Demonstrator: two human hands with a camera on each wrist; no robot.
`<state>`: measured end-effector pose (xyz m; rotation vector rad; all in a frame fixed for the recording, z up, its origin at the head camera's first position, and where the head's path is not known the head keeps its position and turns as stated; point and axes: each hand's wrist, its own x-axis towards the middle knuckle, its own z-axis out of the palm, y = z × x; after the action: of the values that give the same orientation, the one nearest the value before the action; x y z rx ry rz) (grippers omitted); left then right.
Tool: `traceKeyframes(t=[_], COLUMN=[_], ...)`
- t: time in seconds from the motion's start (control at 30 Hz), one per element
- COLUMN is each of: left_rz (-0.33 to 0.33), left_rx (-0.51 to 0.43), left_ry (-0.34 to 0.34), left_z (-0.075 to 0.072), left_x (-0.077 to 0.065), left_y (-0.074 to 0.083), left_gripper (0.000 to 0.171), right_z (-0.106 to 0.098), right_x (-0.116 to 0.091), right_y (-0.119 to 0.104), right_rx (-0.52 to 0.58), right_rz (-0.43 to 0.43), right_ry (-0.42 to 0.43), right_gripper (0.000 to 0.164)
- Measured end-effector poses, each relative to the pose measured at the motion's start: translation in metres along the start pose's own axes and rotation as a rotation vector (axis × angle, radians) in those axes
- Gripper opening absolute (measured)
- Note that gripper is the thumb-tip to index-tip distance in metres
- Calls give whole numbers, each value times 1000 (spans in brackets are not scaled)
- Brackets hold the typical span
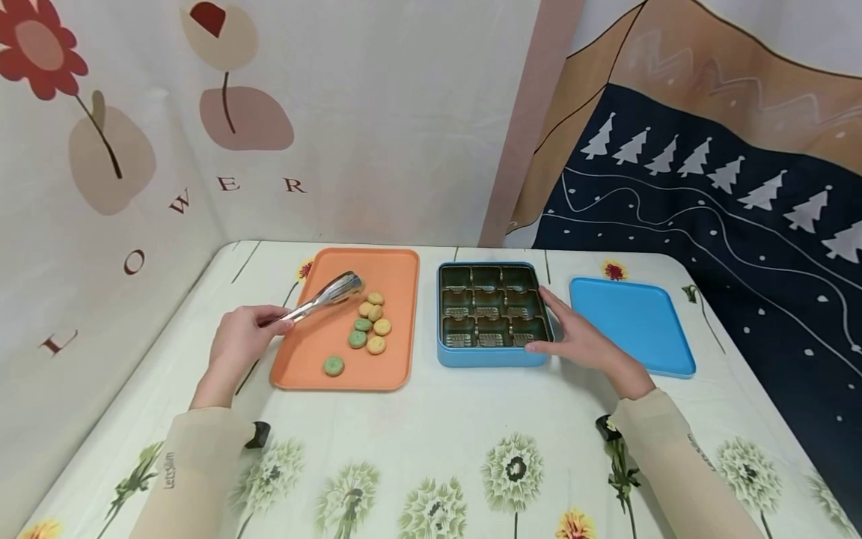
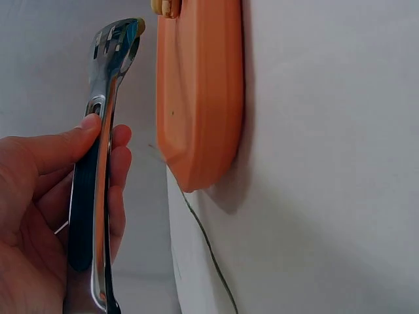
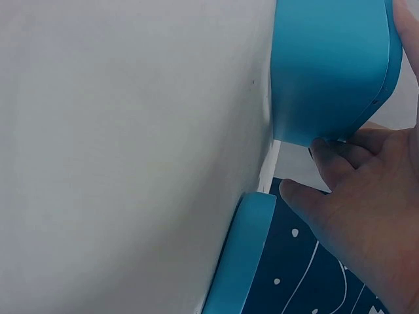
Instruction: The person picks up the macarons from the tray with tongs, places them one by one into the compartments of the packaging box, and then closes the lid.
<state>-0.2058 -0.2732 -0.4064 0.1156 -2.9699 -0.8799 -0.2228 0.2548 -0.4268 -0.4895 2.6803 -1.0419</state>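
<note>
My left hand [image 1: 245, 337] grips a pair of metal tongs [image 1: 313, 301] by the handles, above the left side of an orange tray [image 1: 303, 368]. A yellowish edge shows at the tongs' tips [image 2: 140, 26], apparently a cookie, mostly hidden. On the tray lie several small round cookies, yellow ones [image 1: 376, 345] and green ones [image 1: 333, 365]. My right hand [image 1: 582, 337] rests against the right side of a blue box [image 1: 491, 357], thumb at its front corner and fingers spread along the side. Inside the box is a dark divided insert [image 1: 498, 305] with several compartments.
A flat blue lid [image 1: 629, 326] lies to the right of the box, behind my right hand. A floral cloth [image 1: 431, 427] covers the table. Printed fabric [image 1: 404, 150] hangs behind the table's far edge.
</note>
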Motion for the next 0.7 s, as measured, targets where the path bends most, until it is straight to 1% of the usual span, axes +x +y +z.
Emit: traceKeyframes(t=[0.3, 0.53, 0.7], left_rz=[39, 58, 78], left_rx=[-3, -3, -15], left_ry=[39, 54, 51], left_z=[-1, -1, 1], left_x=[-1, -2, -3], left_y=[7, 14, 18], left_gripper=[29, 30, 30], right_z=[0, -1, -1], right_x=[1, 1, 1], right_y=[2, 0, -1], right_rx=[4, 13, 11], right_rz=[3, 13, 11], right_ry=[-2, -4, -8], right_gripper=[109, 109, 109])
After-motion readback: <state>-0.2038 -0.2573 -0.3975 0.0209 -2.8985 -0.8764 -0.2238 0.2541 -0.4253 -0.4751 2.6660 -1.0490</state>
